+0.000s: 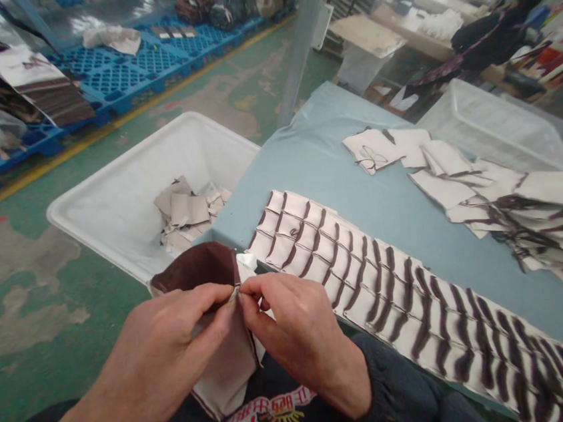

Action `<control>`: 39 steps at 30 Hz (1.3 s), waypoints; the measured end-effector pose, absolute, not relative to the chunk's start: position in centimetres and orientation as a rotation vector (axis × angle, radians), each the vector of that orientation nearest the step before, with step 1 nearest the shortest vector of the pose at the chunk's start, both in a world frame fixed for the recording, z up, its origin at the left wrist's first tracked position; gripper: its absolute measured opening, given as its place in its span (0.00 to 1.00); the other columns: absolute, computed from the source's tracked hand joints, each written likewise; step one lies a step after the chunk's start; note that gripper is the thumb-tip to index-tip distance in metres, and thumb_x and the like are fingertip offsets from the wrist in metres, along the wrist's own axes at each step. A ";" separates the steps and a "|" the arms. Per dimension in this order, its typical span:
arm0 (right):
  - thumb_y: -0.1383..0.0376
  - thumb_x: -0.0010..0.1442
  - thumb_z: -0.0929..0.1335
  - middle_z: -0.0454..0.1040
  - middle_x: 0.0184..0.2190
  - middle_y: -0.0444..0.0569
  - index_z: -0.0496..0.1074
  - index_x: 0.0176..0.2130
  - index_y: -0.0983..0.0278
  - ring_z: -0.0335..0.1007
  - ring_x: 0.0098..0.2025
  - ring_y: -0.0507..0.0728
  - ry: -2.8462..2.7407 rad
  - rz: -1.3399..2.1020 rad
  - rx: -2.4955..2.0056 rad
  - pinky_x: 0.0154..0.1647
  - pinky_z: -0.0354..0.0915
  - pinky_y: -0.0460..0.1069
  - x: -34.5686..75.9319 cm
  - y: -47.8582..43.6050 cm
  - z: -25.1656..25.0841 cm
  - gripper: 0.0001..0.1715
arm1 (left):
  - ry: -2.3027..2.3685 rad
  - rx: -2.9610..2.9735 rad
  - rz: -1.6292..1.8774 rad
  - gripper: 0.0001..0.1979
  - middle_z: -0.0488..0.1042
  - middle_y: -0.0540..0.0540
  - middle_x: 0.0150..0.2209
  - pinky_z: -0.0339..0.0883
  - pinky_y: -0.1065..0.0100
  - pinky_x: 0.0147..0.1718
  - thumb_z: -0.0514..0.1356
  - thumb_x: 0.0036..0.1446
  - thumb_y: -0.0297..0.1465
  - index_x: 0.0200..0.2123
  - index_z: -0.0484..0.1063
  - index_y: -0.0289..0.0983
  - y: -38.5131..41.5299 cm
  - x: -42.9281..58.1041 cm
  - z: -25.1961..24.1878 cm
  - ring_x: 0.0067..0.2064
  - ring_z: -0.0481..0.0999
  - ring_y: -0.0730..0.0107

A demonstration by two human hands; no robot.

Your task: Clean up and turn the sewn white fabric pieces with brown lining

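A cream fabric pouch with a dark brown lining (201, 263) is held up over my lap, its mouth gaping open. My left hand (175, 343) pinches the pouch's top edge near the side seam with thumb and forefinger. Right beside it, my right hand (294, 330) pinches the same seam corner, its fingers curled in. The fingertips of both hands nearly meet there, and any small thread between them is too fine to make out. The lower part of the pouch hangs below the hands, with dark piping along its edges.
Rows of overlapping cream and brown pieces (357, 263) run along the near edge of the blue-covered table (305, 148). Loose pieces (458, 172) pile up at right, near a clear plastic bin (499, 128). A white tub (107, 182) with scraps stands at left, before blue pallets (146, 71).
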State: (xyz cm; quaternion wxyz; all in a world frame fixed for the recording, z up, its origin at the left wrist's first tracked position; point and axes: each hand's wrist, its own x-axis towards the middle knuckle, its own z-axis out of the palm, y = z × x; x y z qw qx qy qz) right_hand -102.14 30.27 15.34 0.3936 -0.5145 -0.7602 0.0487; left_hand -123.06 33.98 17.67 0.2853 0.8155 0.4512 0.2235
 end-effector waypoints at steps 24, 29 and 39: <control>0.72 0.73 0.70 0.86 0.35 0.42 0.78 0.42 0.58 0.79 0.35 0.53 -2.398 0.400 -0.771 0.35 0.65 0.49 -98.6 36.9 17.7 0.10 | 0.940 1.870 0.567 0.22 0.77 0.54 0.26 0.66 0.70 0.28 0.57 0.79 0.41 0.33 0.80 0.42 34.8 -124.7 17.4 0.27 0.73 0.69; 0.73 0.72 0.71 0.85 0.35 0.41 0.77 0.41 0.58 0.79 0.36 0.54 -2.343 0.567 -0.675 0.42 0.71 0.49 -98.9 37.4 18.0 0.10 | 0.912 1.746 0.524 0.21 0.73 0.54 0.28 0.63 0.72 0.28 0.58 0.77 0.45 0.31 0.75 0.42 34.6 -125.2 17.8 0.29 0.69 0.70; 0.70 0.73 0.74 0.86 0.37 0.42 0.79 0.41 0.58 0.82 0.43 0.55 -2.256 0.810 -0.698 0.53 0.79 0.51 -98.7 37.3 18.0 0.08 | 0.861 1.809 0.530 0.21 0.70 0.54 0.25 0.59 0.71 0.24 0.61 0.76 0.44 0.30 0.76 0.41 34.9 -125.3 16.0 0.25 0.64 0.71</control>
